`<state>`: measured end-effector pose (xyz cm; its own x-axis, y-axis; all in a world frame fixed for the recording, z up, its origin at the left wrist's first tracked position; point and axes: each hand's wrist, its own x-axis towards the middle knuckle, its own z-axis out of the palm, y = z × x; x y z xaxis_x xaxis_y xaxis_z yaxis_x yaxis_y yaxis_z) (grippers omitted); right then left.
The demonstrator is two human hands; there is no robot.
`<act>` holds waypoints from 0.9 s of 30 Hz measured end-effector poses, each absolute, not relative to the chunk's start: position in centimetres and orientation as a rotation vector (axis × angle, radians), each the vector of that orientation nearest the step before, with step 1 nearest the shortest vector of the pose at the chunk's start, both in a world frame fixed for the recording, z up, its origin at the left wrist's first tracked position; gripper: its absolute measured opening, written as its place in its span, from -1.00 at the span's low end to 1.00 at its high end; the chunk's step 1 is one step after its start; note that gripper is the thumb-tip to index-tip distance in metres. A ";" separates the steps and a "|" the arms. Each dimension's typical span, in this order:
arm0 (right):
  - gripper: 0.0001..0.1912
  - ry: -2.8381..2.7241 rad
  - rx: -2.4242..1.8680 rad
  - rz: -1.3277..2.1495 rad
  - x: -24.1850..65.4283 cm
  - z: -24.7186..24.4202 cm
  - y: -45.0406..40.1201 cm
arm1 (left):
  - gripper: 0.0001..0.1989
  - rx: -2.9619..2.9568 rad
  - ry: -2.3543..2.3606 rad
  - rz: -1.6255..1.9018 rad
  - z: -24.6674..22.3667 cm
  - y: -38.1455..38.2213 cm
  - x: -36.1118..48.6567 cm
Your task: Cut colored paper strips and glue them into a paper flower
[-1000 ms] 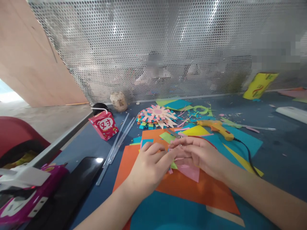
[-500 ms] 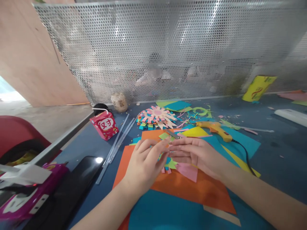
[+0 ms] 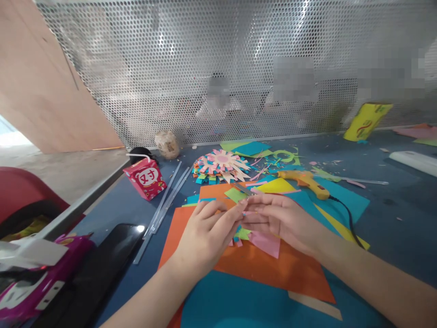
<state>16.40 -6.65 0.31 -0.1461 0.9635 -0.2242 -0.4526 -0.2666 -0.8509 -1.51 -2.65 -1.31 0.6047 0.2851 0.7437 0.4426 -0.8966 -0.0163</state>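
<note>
Above the orange sheet of paper [image 3: 300, 278], my left hand [image 3: 208, 234] is closed, thumb and forefinger pinched together at the fingertips of my right hand. Whatever lies in that pinch is too small to make out. My right hand [image 3: 282, 218] has its fingers stretched out and slightly curved, palm towards me. Under both hands lies a small fringed paper piece in green, blue and pink, mostly hidden, with a pink paper petal [image 3: 265, 244] at its side. Just beyond the fingers, the scissors [image 3: 244, 189] are partly covered.
A layered paper flower [image 3: 221, 159] sits behind my hands. To its right lies a yellow glue gun [image 3: 307, 181] with a black cord. Clear glue sticks [image 3: 167, 200], a red drink carton [image 3: 146, 177], a black phone [image 3: 116, 250] and a purple power strip [image 3: 44, 282] are at left. A perforated metal screen [image 3: 187, 59] stands behind.
The view has shifted slightly. The fingertips of my left hand have moved a little against those of my right; both hands stay in nearly the same place.
</note>
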 end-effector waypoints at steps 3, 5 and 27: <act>-0.86 -0.756 -0.957 1.656 16.4 0.3 -6.5 | -0.72 -2.634 -0.564 -1.127 -1.4 -2.6 -1.6; -0.86 -0.756 -0.966 1.661 16.5 0.4 -6.5 | -0.72 -2.605 -0.515 -1.087 -1.4 -2.6 -1.8; -0.73 -0.996 -0.997 1.627 16.2 -0.1 -6.5 | -0.47 -2.957 -1.571 -1.915 -1.1 -3.6 -0.3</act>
